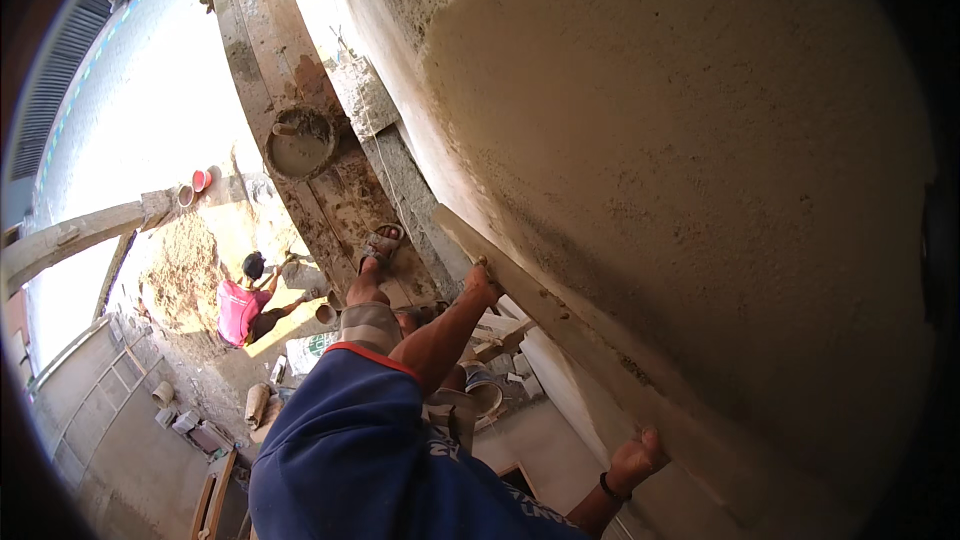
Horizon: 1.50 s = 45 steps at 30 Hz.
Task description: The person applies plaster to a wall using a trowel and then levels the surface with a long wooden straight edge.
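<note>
A long, pale straightedge board (545,308) lies slantwise along the plastered wall (680,140), its edge smeared with mortar. My left hand (483,286) is closed around it near the upper end. Lower down, my right hand (638,460), with a dark band at the wrist, is closed at the board's near edge; its fingertips are partly hidden. Smooth damp-looking plaster meets a rougher grey patch at the wall's top left.
My sandaled foot (381,244) stands on mortar-stained scaffold planks (250,30). A bucket of wet mortar (302,148) sits farther along them. Far below, a person in a red shirt (243,312) crouches by a sand heap (180,260). Another bucket (485,396) stands below me.
</note>
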### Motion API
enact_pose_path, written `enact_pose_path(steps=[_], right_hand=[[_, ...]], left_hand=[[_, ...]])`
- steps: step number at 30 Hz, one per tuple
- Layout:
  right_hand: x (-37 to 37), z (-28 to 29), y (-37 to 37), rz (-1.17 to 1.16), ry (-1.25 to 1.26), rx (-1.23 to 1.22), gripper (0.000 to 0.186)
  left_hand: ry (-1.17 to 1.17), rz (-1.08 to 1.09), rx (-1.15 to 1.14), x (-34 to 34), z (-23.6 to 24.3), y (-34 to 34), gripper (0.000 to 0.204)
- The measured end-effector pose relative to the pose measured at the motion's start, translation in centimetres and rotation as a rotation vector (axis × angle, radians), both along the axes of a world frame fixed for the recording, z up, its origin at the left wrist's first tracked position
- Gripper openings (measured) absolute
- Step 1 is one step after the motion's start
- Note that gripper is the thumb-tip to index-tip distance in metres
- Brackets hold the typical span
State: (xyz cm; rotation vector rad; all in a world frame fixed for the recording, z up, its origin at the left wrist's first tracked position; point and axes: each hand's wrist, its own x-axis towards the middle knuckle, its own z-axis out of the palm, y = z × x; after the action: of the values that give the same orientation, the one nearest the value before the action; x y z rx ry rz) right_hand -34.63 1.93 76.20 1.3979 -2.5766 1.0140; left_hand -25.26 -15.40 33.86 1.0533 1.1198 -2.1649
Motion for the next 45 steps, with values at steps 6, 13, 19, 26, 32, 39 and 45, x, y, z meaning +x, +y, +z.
enact_pose_path(steps=[6, 13, 19, 26, 32, 39, 45], right_hand=[[-2.3, -7.9, 11.8, -0.435, -1.011, -0.706, 0.046], [-3.6, -31.9, 18.3, -0.93, -1.304, -0.836, 0.044], [-4.2, -58.1, 15.9, -0.914, -1.545, -0.939, 0.042], [-5.3, -81.0, 7.8, -0.8, -1.679, -0.958, 0.029], [-6.7, -90.4, 0.0, -0.876, -1.8, -1.068, 0.052], [-8.1, -87.7, -4.5, -0.661, -1.542, -1.169, 0.028], [-8.7, -80.6, -2.1, -0.526, -1.282, -1.296, 0.016]], left_hand=[[-0.188, -0.225, -0.316, -0.5, -4.0, 4.4, 0.045], [-0.446, -0.548, -0.63, 0.0, -16.9, -0.3, 0.041], [-0.466, -0.641, -0.835, 1.4, -34.1, -8.4, 0.044], [-0.418, -0.694, -1.083, 1.4, -52.0, -19.5, 0.046], [-0.289, -0.494, -1.137, 0.0, -58.6, -29.3, 0.052], [-0.575, -0.277, -1.091, -4.7, -53.3, -31.3, 0.06], [-0.86, -0.356, -1.058, -7.0, -42.2, -26.5, 0.06]])
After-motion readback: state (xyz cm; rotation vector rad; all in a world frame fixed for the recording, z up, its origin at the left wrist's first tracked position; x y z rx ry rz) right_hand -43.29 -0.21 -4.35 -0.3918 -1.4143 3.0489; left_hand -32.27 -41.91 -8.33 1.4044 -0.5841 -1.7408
